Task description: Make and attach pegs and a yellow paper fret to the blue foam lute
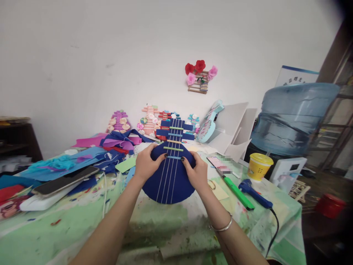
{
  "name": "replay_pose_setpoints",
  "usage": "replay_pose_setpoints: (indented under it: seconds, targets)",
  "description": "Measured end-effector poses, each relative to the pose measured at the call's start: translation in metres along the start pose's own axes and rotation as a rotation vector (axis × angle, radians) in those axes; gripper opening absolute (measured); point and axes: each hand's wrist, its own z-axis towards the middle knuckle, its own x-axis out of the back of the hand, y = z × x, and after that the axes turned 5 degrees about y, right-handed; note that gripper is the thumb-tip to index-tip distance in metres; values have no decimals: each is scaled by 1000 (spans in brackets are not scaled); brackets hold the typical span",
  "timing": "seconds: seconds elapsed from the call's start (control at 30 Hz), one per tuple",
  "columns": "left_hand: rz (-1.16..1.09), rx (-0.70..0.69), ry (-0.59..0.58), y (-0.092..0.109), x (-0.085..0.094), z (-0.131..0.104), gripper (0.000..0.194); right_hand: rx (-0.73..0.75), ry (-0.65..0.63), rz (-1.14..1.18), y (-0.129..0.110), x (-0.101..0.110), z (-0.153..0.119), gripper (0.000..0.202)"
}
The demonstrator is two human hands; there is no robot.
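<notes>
Between my two hands stands a dark blue craft pipa (171,180), a lute shape with white strings down its front and coloured sticks across the neck. My left hand (149,163) grips its upper left edge, thumb on the front face by the lowest blue stick. On the opposite edge, my right hand (197,169) holds it the same way, thumb pressed near that stick's right end. The fingers behind the body are hidden. Blue pegs stick out on both sides of the neck top.
A green utility knife (238,193), a blue glue gun (255,193) with a cord and a yellow cup (259,167) lie or stand at right. Felt scraps (82,162) and a phone (66,180) cover the left. Several decorated pipas (150,119) lean against the wall.
</notes>
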Motion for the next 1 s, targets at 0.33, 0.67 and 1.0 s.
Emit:
replay_pose_setpoints:
  seconds: [0.33,0.67,1.0]
  targets:
    - [46,18,-4,0,-2,2,22,-25,7,15,-2,0,1,21]
    - [68,32,-21,2,-2,3,21,-61,10,32,-3,1,1,22]
    - [29,38,-33,0,-2,4,22,-71,-5,54,-5,2,2,23]
